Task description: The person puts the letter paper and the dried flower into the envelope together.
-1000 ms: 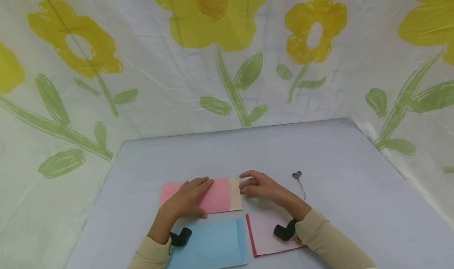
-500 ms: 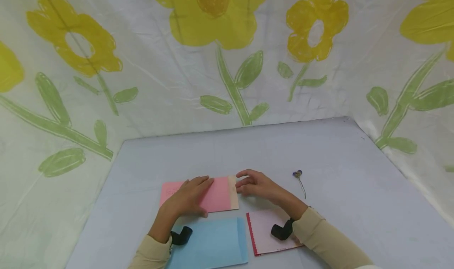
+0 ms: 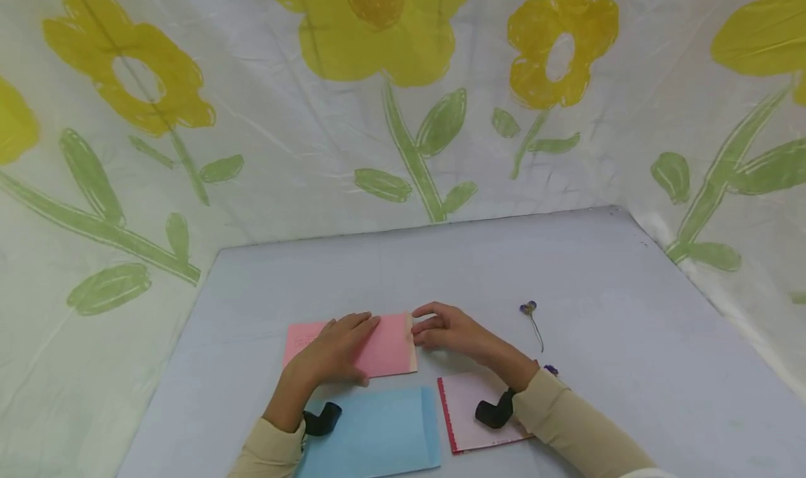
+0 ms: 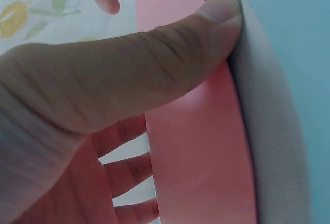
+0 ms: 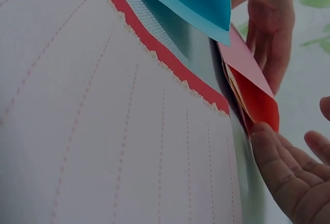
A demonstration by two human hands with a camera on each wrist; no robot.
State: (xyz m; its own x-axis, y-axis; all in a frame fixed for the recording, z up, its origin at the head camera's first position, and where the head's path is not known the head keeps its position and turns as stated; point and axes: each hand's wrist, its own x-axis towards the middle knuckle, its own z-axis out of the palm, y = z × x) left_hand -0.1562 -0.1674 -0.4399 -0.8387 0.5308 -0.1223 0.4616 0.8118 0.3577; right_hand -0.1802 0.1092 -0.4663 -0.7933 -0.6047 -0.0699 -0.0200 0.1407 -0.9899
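A pink envelope (image 3: 392, 348) lies on the table, with a narrow strip of cream paper (image 3: 413, 359) showing at its right end. My left hand (image 3: 336, 350) holds the envelope across its width, thumb at the near edge and fingers spread over the top. In the left wrist view the thumb (image 4: 180, 54) crosses the pink surface. At the envelope's right end, the fingers of my right hand (image 3: 450, 331) touch the paper's edge. In the right wrist view the envelope's mouth (image 5: 256, 103) gapes, red inside, beside the right fingertips (image 5: 263, 134).
A light blue envelope (image 3: 378, 429) lies nearest me on the table (image 3: 302, 278). To its right is a pale pink card with a red edge (image 3: 462, 411), partly under my right forearm. A small dried flower (image 3: 531, 313) lies farther right, and a purple flower head (image 3: 551, 370) shows beside the sleeve.
My right hand has moved left, and the cream paper has slid farther into the pink envelope, leaving a thinner strip outside. The left hand has stayed in place.
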